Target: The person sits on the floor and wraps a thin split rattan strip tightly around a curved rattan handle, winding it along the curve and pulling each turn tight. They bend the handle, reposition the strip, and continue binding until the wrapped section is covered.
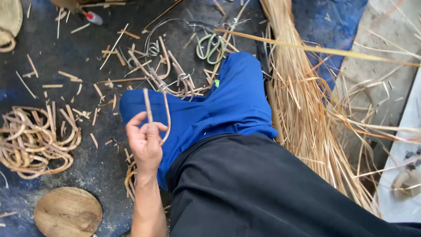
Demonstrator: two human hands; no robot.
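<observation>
Left hand [144, 142] around bent cane strip [165, 116], over blue trouser leg [219, 105]

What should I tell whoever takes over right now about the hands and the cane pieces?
Left hand: closed on a bent cane strip, held above the blue trouser leg.
Right hand: out of view.
Coiled cane pile lies on the dark mat to the left; round wooden disc below it.
Bent cane loops lie ahead of the knee; long straw bundle to the right.
Done: many loops bent. Left: the held strip is loose, joined to nothing.
</observation>
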